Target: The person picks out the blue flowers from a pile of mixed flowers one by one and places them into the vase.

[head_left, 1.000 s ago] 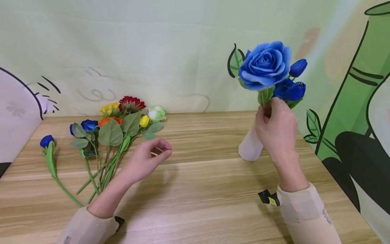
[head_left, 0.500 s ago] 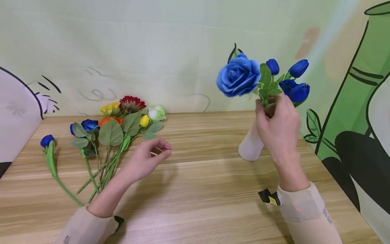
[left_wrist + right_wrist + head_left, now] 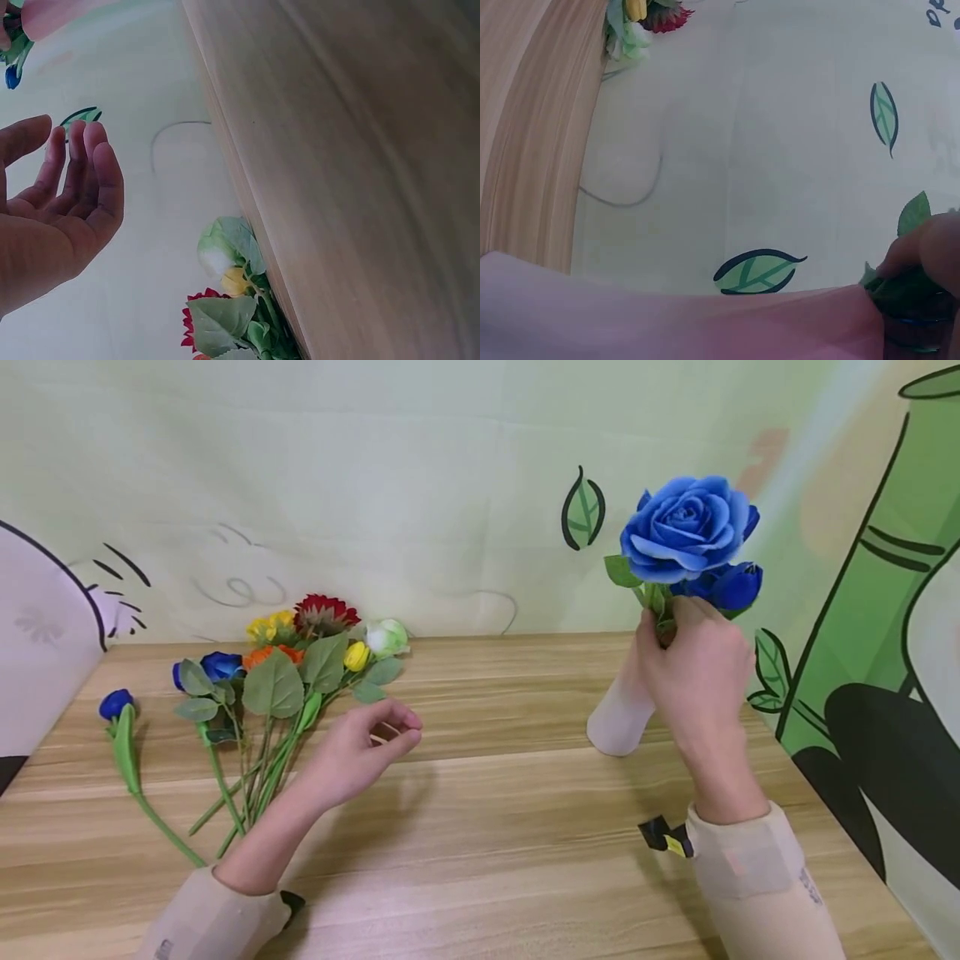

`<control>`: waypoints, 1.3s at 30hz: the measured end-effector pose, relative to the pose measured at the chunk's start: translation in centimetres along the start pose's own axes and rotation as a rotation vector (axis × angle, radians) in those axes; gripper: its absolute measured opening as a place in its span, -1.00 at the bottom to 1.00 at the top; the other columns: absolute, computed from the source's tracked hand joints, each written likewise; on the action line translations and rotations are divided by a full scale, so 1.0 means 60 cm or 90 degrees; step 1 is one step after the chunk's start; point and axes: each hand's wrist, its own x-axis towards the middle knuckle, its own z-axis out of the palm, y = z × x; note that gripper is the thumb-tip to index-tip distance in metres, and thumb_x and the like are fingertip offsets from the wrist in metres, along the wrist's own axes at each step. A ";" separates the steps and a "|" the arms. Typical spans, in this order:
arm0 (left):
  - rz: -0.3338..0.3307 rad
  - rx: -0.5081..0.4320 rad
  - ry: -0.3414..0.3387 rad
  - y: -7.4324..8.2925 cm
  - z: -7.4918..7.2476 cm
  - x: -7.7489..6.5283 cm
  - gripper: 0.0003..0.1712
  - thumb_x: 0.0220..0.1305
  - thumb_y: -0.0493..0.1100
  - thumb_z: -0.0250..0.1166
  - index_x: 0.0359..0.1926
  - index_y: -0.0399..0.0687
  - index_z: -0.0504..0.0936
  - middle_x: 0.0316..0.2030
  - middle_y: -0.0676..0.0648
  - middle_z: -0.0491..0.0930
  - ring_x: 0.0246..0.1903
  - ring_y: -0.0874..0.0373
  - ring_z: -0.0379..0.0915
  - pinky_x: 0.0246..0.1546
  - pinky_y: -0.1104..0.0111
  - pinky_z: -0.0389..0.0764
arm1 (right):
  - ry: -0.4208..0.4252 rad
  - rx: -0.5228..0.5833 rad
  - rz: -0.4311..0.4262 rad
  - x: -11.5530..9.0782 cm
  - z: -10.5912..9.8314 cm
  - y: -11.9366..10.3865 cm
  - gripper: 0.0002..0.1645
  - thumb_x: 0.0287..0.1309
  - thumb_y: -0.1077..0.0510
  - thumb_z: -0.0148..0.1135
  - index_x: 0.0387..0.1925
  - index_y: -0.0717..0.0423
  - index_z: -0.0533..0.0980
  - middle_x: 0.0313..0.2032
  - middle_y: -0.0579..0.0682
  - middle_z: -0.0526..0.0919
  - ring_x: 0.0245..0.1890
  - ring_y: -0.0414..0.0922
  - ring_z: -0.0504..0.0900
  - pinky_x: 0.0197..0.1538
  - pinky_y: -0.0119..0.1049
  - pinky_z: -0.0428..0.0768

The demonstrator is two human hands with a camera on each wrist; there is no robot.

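Observation:
At the mouth of a pale vase (image 3: pixel 621 717), my right hand (image 3: pixel 697 672) grips the stem of a large blue rose (image 3: pixel 684 527). The rose stands upright above the fingers, with blue tulips (image 3: pixel 738 585) partly hidden behind it. The vase looks pinkish in the right wrist view, where a thumb and green leaves (image 3: pixel 913 214) show at its mouth. My left hand (image 3: pixel 367 752) holds nothing; it hovers above the table with loosely bent fingers, right of a pile of cut flowers. In the left wrist view its fingers (image 3: pixel 109 180) curve with nothing between them.
On the left lie several artificial flowers: a red one (image 3: pixel 326 614), a yellow one (image 3: pixel 270 628), a white-green one (image 3: pixel 386 639) and blue ones (image 3: pixel 221 668). A single blue flower (image 3: pixel 116 706) lies further left. A printed cloth backdrop (image 3: pixel 450 510) stands behind the wooden table (image 3: pixel 487 860).
The blue rose swung left and lower, then back right to stand above the vase, in front of the tulips. My right hand shifted slightly right. The left hand stayed still.

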 end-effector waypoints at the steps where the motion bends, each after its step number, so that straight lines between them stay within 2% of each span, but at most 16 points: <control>1: 0.000 0.000 -0.002 0.000 -0.001 0.000 -0.89 0.45 -0.23 0.30 -0.08 -0.16 0.65 -0.20 -0.04 0.68 -0.14 0.04 0.62 -0.11 0.15 0.64 | -0.012 -0.016 0.005 0.000 0.000 0.003 -0.56 0.30 0.17 0.24 -0.67 0.13 0.32 -0.65 0.06 0.36 -0.68 0.11 0.36 -0.60 -0.08 0.22; 6: -0.002 0.007 -0.019 -0.001 -0.004 0.001 -0.87 0.46 -0.21 0.29 -0.06 -0.16 0.65 -0.18 -0.04 0.68 -0.13 0.03 0.61 -0.13 0.17 0.63 | -0.066 -0.043 0.021 -0.002 0.001 0.014 -0.51 0.26 0.12 0.28 -0.69 0.06 0.27 -0.71 -0.01 0.27 -0.70 0.13 0.33 -0.63 -0.03 0.23; 9: 0.002 0.015 -0.034 -0.003 -0.005 0.001 -0.84 0.46 -0.19 0.30 -0.04 -0.16 0.65 -0.17 -0.04 0.68 -0.12 0.04 0.60 -0.13 0.17 0.63 | -0.074 -0.024 0.026 -0.003 0.002 0.015 -0.60 0.30 0.10 0.27 -0.61 0.12 0.38 -0.65 0.05 0.39 -0.66 0.15 0.41 -0.60 -0.01 0.27; 12: 0.004 0.018 -0.049 -0.004 -0.004 0.001 -0.83 0.46 -0.18 0.31 -0.03 -0.17 0.66 -0.16 -0.04 0.68 -0.13 0.05 0.60 -0.13 0.17 0.63 | -0.048 0.015 0.027 -0.004 0.001 0.014 -0.69 0.35 0.07 0.25 -0.41 0.23 0.52 -0.52 0.15 0.55 -0.58 0.18 0.50 -0.55 0.02 0.32; 15: 0.004 0.017 -0.059 -0.004 -0.003 0.000 -0.81 0.46 -0.18 0.31 -0.02 -0.18 0.66 -0.16 -0.04 0.68 -0.13 0.05 0.60 -0.13 0.17 0.62 | -0.002 0.046 0.016 -0.001 0.000 0.010 -0.68 0.37 0.05 0.26 -0.20 0.29 0.60 -0.39 0.22 0.65 -0.47 0.23 0.61 -0.50 0.08 0.41; 18: 0.002 0.019 -0.060 -0.004 -0.004 0.000 -0.81 0.46 -0.18 0.31 -0.02 -0.19 0.66 -0.16 -0.04 0.68 -0.14 0.05 0.60 -0.13 0.17 0.63 | 0.030 0.055 -0.002 0.002 0.000 0.007 -0.66 0.39 0.05 0.26 -0.15 0.31 0.63 -0.31 0.26 0.70 -0.39 0.29 0.66 -0.44 0.16 0.50; 21: 0.000 0.022 -0.062 -0.003 -0.005 0.000 -0.81 0.46 -0.19 0.31 -0.02 -0.19 0.66 -0.16 -0.04 0.67 -0.13 0.05 0.59 -0.13 0.17 0.62 | 0.033 0.058 -0.013 0.004 0.000 0.005 -0.68 0.40 0.08 0.25 -0.17 0.32 0.63 -0.29 0.27 0.71 -0.40 0.29 0.67 -0.43 0.15 0.51; 26: -0.003 0.027 -0.066 -0.001 -0.006 -0.001 -0.80 0.47 -0.16 0.30 -0.01 -0.18 0.66 -0.16 -0.04 0.67 -0.12 0.05 0.59 -0.12 0.17 0.62 | -0.011 0.024 0.001 0.002 -0.002 0.007 -0.70 0.34 0.16 0.24 -0.48 0.26 0.50 -0.53 0.22 0.59 -0.57 0.20 0.54 -0.51 0.01 0.35; 29: -0.002 0.024 -0.068 -0.001 -0.006 -0.001 -0.79 0.47 -0.16 0.30 -0.01 -0.18 0.65 -0.16 -0.04 0.67 -0.12 0.05 0.59 -0.12 0.17 0.62 | -0.046 -0.005 0.015 -0.002 -0.002 0.012 -0.65 0.26 0.18 0.26 -0.60 0.19 0.41 -0.59 0.20 0.53 -0.61 0.18 0.49 -0.55 -0.01 0.30; 33: -0.003 0.025 -0.072 0.000 -0.007 0.000 -0.79 0.48 -0.15 0.30 -0.01 -0.19 0.65 -0.15 -0.04 0.67 -0.11 0.05 0.59 -0.11 0.17 0.62 | -0.064 0.010 0.033 -0.005 -0.004 0.016 -0.69 0.26 0.17 0.28 -0.55 0.22 0.47 -0.54 0.24 0.59 -0.57 0.21 0.56 -0.53 0.04 0.36; 39: -0.011 0.029 -0.073 0.000 -0.008 -0.001 -0.78 0.48 -0.14 0.29 0.00 -0.18 0.65 -0.14 -0.05 0.67 -0.11 0.04 0.59 -0.12 0.17 0.63 | -0.010 0.066 0.019 -0.002 -0.004 0.011 -0.76 0.29 0.20 0.29 -0.43 0.28 0.51 -0.47 0.23 0.65 -0.51 0.19 0.62 -0.46 0.01 0.41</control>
